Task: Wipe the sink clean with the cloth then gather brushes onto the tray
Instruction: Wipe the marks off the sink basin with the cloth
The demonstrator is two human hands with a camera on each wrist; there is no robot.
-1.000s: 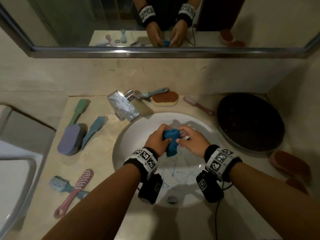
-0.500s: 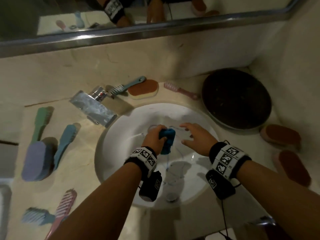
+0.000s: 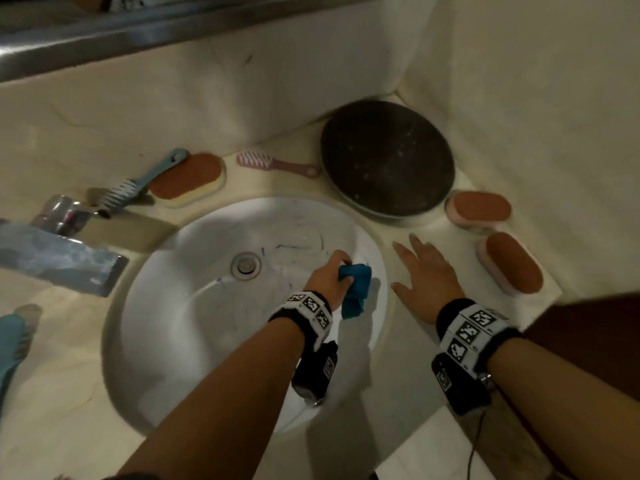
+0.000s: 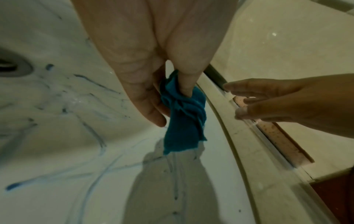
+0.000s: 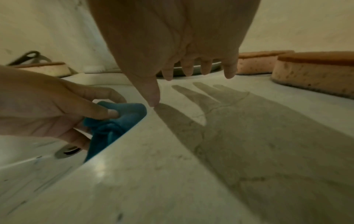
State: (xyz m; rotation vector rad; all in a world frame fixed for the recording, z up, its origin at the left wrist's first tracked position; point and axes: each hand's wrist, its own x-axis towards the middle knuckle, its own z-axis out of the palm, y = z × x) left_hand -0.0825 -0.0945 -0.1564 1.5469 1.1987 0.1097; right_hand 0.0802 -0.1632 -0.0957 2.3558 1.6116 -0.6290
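Note:
My left hand (image 3: 327, 277) grips a bunched blue cloth (image 3: 356, 289) at the right side of the white sink (image 3: 194, 323); the cloth's tail hangs down (image 4: 182, 130). Blue pen-like streaks (image 4: 91, 133) mark the basin around the drain (image 3: 246, 266). My right hand (image 3: 424, 278) is open, fingers spread just above the counter right of the sink, holding nothing. In the right wrist view its thumb tip (image 5: 154, 100) is close to the sink's edge beside the cloth (image 5: 114, 124). A dark round tray (image 3: 388, 168) sits at the back right. A pink brush (image 3: 277, 162) and a teal brush (image 3: 138, 187) lie behind the sink.
A chrome faucet (image 3: 62, 251) juts in from the left. A brown-topped sponge (image 3: 188, 180) lies at the back and two more sponges (image 3: 509, 261) lie right of the tray. Another teal brush (image 3: 14, 341) shows at the left edge. Walls close the back and right.
My right hand let go of the cloth and moved right, out of the sink to the counter. My left hand carried the cloth to the basin's right side. The head view swung right.

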